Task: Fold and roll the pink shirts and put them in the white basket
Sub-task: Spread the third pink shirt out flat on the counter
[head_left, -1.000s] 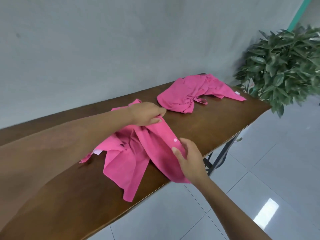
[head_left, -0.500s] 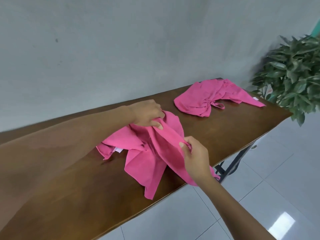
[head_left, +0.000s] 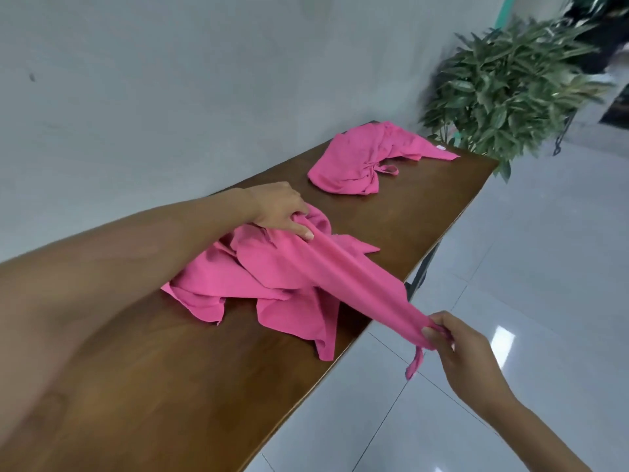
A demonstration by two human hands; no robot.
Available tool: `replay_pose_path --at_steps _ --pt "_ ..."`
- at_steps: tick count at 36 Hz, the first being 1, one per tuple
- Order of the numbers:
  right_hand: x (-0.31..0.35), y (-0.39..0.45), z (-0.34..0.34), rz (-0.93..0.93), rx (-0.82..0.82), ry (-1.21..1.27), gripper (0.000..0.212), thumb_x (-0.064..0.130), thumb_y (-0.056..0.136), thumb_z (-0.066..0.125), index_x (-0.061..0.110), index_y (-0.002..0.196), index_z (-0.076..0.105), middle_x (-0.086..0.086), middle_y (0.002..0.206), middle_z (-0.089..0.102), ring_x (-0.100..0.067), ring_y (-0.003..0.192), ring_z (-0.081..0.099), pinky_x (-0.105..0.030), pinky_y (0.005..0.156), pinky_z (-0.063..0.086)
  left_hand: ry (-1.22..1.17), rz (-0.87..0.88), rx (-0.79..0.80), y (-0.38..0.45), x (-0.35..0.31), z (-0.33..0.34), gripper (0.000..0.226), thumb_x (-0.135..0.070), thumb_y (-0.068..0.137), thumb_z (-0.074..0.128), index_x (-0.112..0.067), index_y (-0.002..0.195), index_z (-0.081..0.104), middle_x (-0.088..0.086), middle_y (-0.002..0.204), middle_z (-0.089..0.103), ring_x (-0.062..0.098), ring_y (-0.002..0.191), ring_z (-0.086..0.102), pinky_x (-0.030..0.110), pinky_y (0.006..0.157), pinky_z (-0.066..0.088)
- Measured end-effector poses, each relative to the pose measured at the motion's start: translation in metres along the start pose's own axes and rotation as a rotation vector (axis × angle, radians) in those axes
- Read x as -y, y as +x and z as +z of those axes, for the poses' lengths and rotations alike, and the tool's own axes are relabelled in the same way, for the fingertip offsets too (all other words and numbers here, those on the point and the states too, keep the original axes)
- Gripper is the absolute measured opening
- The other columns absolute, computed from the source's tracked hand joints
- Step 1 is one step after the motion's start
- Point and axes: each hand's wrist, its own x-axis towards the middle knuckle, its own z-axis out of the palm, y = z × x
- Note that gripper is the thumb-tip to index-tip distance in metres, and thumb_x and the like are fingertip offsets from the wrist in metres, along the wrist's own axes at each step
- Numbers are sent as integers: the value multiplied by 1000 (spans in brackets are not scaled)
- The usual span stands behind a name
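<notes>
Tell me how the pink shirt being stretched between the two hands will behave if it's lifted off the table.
Probably floppy: the near pink shirt lies in soft crumpled folds and hangs over the table edge. Likely light, since the right hand pulls a section taut by a pinch. It may bunch again once the left hand lets go.

bare table between shirts, plant crowding far end (leafy)
</notes>
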Motion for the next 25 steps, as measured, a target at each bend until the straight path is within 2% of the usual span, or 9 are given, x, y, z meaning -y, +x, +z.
replay_pose_path --at_steps 4,6,9,14,18,21,23,25 --pt "5 -35 7 71 16 -14 23 10 103 50 20 83 57 27 63 60 -8 63 49 -18 54 35 44 27 11 3 -5 -3 65 -76 91 31 -17 73 50 3 74 56 24 71 53 36 71 34" --pt "2 -50 11 96 -2 -24 23 11 103 51 24 84 57 22 66 62 -9 60 49 -18 53 35 27 57 12 3 -6 -7 60 -74 91 29 -21 72 49 3 73 58 25 72 55 40 74 41" --pt "-8 -65 19 138 4 -69 23 17 104 50 31 87 55 6 78 68 -15 63 48 -20 54 36 8 110 31 -1 -7 -13 45 -66 97 37 -30 71 44 -3 69 56 22 71 56 43 81 48" --pt "8 -79 16 155 5 -70 23 15 106 45 27 88 53 8 70 70 -12 61 50 -18 53 36 69 97 29 -22 -18 -32 26 -42 102 44 -25 83 49 -6 75 54 21 81 51 40 97 38" --pt "27 -83 11 148 -25 -18 19 11 105 47 17 88 54 18 58 62 -2 58 55 -14 53 36 0 14 18 -51 -18 -37 30 -37 100 50 -30 74 35 -4 75 55 22 85 51 38 90 34" --pt "35 -86 10 115 8 -9 18 14 105 48 19 89 54 3 57 61 -4 49 54 -13 52 37 -44 -87 69 -79 -23 -32 33 -34 97 55 -29 73 32 0 77 55 27 86 52 35 80 32" --pt "35 -88 12 95 50 -7 18 20 106 47 22 89 53 -8 64 61 -8 48 50 -13 49 37 -81 -155 117 -103 -30 -25 34 -33 95 57 -30 73 31 2 78 55 28 85 54 35 76 33" --pt "34 -91 14 52 86 -40 18 26 106 46 27 88 51 -7 67 61 -9 54 52 -16 50 37 -101 -233 122 -128 -38 -15 32 -33 94 58 -29 74 33 1 76 54 27 83 53 36 74 32"
